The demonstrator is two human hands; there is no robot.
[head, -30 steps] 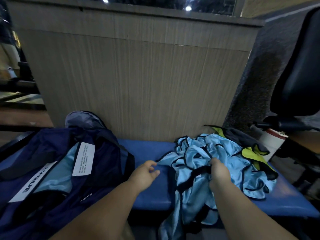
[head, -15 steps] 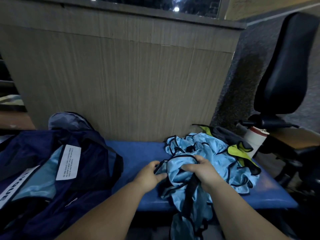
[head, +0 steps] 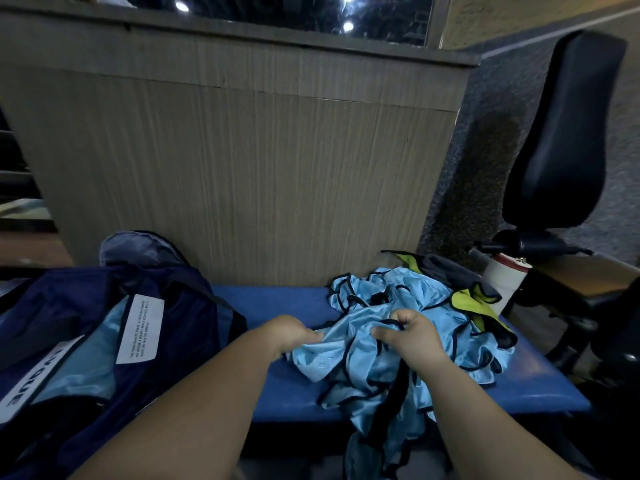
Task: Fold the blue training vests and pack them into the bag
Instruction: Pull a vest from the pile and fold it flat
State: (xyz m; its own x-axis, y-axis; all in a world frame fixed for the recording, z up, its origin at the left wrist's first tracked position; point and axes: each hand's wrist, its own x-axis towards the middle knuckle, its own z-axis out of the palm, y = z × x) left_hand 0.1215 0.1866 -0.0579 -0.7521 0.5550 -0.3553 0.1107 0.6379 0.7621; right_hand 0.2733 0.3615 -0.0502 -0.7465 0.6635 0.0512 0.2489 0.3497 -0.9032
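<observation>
Head view: left hand (head: 289, 332) and right hand (head: 410, 336) both pinch a blue vest (head: 349, 355) on the bench (head: 277, 306).

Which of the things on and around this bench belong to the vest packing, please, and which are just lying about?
Part of the job:
blue vests
bag
left hand and right hand, both gripping one of the blue vests

Just lying about:
yellow vest
grey cloth
white bottle
chair
</observation>
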